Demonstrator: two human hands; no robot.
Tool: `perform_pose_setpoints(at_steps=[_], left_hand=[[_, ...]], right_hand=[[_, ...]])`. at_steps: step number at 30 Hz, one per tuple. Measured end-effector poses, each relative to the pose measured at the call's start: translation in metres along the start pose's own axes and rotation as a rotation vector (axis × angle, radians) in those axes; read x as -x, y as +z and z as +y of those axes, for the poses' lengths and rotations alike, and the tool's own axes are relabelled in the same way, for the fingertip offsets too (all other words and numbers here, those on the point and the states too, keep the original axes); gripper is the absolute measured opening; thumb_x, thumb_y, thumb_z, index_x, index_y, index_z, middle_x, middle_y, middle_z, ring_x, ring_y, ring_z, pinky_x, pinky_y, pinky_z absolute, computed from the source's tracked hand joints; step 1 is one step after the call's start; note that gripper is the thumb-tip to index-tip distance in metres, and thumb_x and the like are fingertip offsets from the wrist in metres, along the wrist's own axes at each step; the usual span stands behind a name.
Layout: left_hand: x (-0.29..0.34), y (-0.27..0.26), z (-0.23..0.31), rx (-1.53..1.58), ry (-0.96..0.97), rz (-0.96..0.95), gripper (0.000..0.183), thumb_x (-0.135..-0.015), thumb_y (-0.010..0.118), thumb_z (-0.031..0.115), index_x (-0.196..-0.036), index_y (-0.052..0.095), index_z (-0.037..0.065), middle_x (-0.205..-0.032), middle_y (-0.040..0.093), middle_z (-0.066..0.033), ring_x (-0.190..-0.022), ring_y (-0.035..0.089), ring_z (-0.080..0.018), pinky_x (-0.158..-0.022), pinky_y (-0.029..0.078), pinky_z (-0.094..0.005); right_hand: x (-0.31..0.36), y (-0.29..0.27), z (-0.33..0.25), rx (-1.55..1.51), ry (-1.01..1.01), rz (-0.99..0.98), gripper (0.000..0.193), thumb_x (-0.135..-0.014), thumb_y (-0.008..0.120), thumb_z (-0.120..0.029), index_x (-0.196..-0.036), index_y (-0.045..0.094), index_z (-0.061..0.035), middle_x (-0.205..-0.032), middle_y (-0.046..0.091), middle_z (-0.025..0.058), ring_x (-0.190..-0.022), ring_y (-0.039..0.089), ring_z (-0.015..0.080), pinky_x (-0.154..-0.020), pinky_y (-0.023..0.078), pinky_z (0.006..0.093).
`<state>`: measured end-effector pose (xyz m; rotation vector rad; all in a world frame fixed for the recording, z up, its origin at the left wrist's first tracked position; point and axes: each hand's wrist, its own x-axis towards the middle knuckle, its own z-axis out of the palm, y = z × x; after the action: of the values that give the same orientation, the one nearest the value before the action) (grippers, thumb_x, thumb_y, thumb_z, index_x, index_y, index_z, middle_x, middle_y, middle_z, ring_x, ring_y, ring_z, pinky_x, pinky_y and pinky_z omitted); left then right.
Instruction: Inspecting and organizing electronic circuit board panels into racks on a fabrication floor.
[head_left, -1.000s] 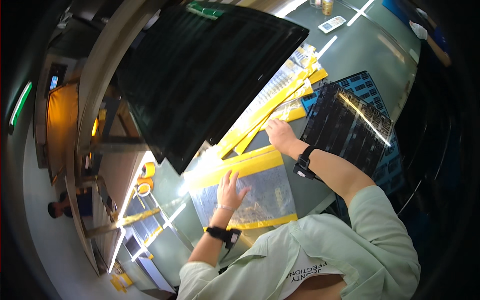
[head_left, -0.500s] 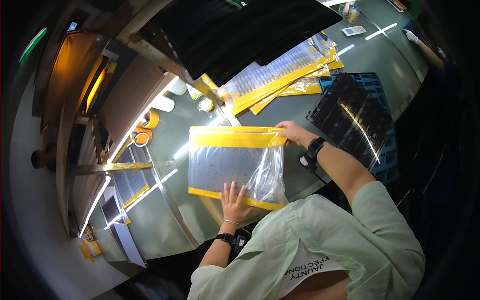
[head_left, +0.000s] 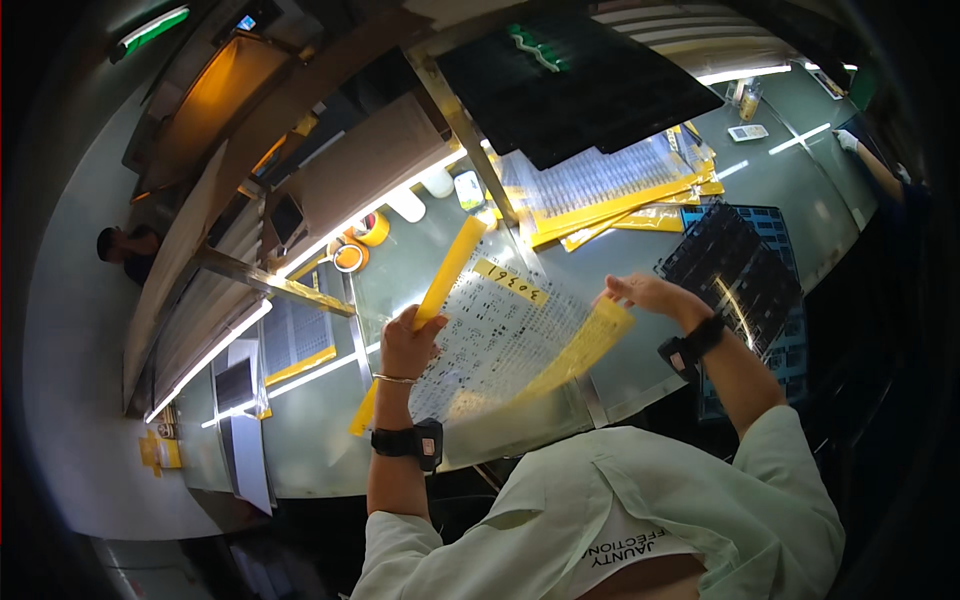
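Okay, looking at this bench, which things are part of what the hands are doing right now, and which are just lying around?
In hand:
- clear sheet with yellow edges, lifted off the table
- left hand, gripping its yellow edge strip
- right hand, holding the opposite edge

Lying about:
- stack of similar sheets
- black grid trays
- tape rolls
- large black panel
- green table

The clear yellow-edged sheet (head_left: pixel 500 340), earlier flat on the worktop (head_left: pixel 400 270), is now lifted, apparently tilted, with both hands gripping its opposite edges.
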<state>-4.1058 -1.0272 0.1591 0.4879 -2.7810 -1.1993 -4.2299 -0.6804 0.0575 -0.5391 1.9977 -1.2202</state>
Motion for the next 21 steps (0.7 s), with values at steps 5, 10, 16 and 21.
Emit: perform_pose_setpoints(at_steps=[5,10,16,21], left_hand=[[-0.010,-0.005,0.022,-0.107,0.034,-0.067,0.027,-0.077,0.066,0.022,-0.085,0.061,-0.003,-0.053,0.057,-0.0077,-0.043,0.057,-0.0124,-0.042,0.045,-0.0241],[-0.028,0.019,0.030,-0.057,0.086,-0.180,0.027,-0.077,0.065,0.025,-0.085,0.062,-0.001,-0.054,0.058,-0.0083,-0.042,0.057,-0.0136,-0.043,0.045,-0.0249],[-0.052,0.064,0.044,-0.143,0.192,-0.173,0.032,-0.074,0.068,0.026,-0.094,0.061,0.002,-0.066,0.063,-0.0116,-0.056,0.062,-0.0184,-0.057,0.049,-0.0301],[-0.066,0.092,0.059,-0.166,0.659,0.002,0.052,-0.068,0.073,0.019,-0.114,0.053,0.005,-0.108,0.058,-0.0153,-0.098,0.056,-0.0302,-0.083,0.045,-0.0355]], right_hand=[[0.033,0.025,-0.002,-0.315,-0.215,-0.184,0.049,-0.086,0.054,-0.040,-0.115,0.054,-0.0012,-0.100,0.060,0.0062,-0.087,0.053,0.0117,-0.079,0.044,0.0247],[0.043,0.046,0.017,-0.363,-0.076,-0.101,0.033,-0.084,0.059,-0.015,-0.115,0.055,-0.0023,-0.102,0.060,0.0047,-0.083,0.055,0.0103,-0.078,0.045,0.0226],[0.060,0.046,0.048,-0.498,-0.071,0.053,0.024,-0.083,0.053,-0.002,-0.105,0.060,-0.0003,-0.095,0.062,0.0067,-0.084,0.057,0.0107,-0.076,0.045,0.0213],[0.085,-0.007,0.098,-0.665,-0.130,0.355,0.024,-0.082,0.052,0.001,-0.104,0.060,0.0003,-0.093,0.062,0.0051,-0.083,0.057,0.0109,-0.075,0.046,0.0219]])
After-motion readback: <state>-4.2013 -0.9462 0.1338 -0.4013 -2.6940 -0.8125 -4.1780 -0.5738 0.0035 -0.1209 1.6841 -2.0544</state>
